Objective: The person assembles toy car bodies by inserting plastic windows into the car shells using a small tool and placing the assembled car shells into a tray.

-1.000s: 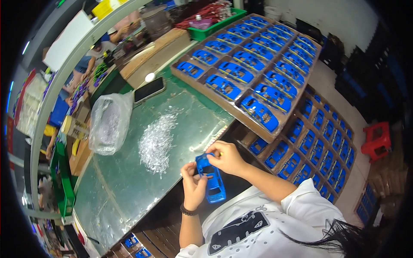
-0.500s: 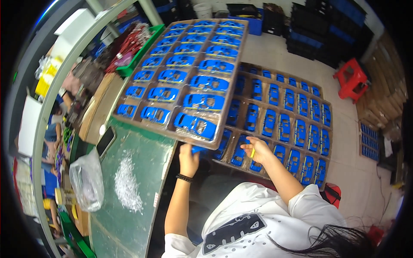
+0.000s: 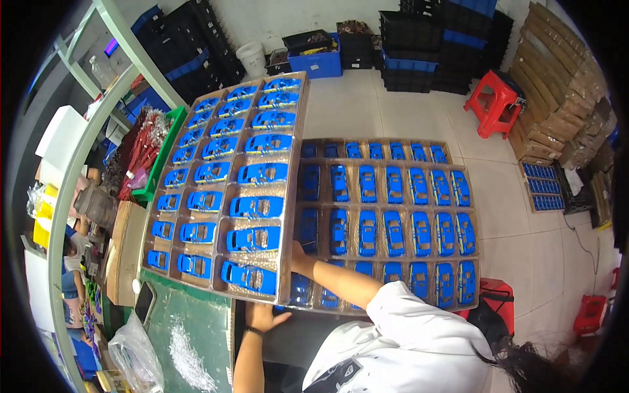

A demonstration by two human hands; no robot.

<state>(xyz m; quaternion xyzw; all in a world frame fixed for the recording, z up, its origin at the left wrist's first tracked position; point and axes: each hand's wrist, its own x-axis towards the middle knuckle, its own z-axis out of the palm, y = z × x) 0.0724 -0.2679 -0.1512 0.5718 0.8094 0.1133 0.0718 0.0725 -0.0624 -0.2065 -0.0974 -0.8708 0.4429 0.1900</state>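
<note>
A large clear-walled tray (image 3: 219, 226), sectioned into compartments, holds rows of blue toy car bodies (image 3: 257, 207) and overhangs the green table's edge. Just below its near edge is my left hand (image 3: 261, 317), thumb stretched out to the right; its other fingers are partly hidden by the rim. Against the tray's right side rests my right hand (image 3: 300, 259), its fingers hidden behind the wall. Lower and to the right lies a second sectioned tray (image 3: 386, 257) with more blue car bodies; my right forearm crosses over its near left part.
The green table (image 3: 173, 301) carries a phone (image 3: 145, 303), a plastic bag (image 3: 136, 350) and a pile of small whitish pieces (image 3: 189, 357). A green bin (image 3: 157, 157) stands beyond. On the floor are a red stool (image 3: 493, 105), black crates (image 3: 409, 49) and stacked cardboard (image 3: 550, 78).
My right hand has gone from above the lower tray to the upper tray's right side. My left hand stays near the upper tray's front edge, thumb now spread. The whole view has shifted.
</note>
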